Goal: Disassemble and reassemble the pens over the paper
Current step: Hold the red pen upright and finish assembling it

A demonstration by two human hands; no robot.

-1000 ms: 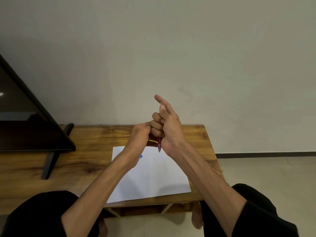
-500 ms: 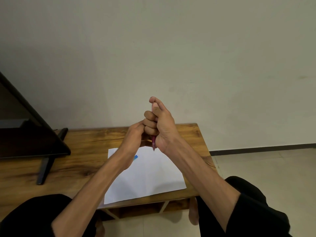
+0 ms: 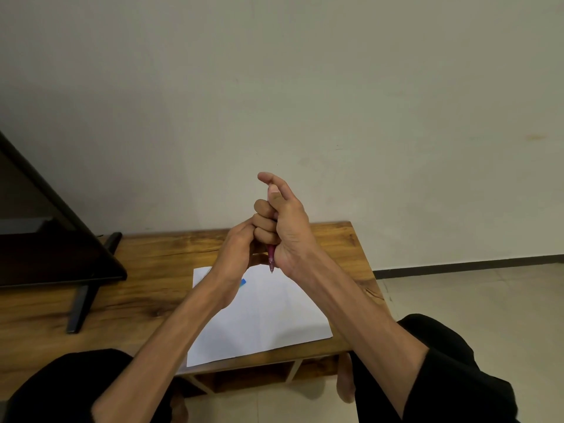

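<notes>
My right hand [image 3: 285,222] grips a red pen [image 3: 271,257] upright in its fist, tip pointing down above the white paper [image 3: 265,315]; the index finger and thumb stick up at the pen's top end. My left hand [image 3: 236,250] is curled against the right fist from the left, and what its fingers hold is hidden. A small blue piece [image 3: 243,282] lies on the paper, mostly covered by my left wrist.
The paper lies on a low wooden table [image 3: 152,270] against a plain wall. A dark screen on a black stand [image 3: 55,239] fills the table's left end. My knees in black cloth flank the table's front edge; tiled floor is at right.
Both hands stay joined around the red pen in much the same pose. The view has shifted slightly between frames.
</notes>
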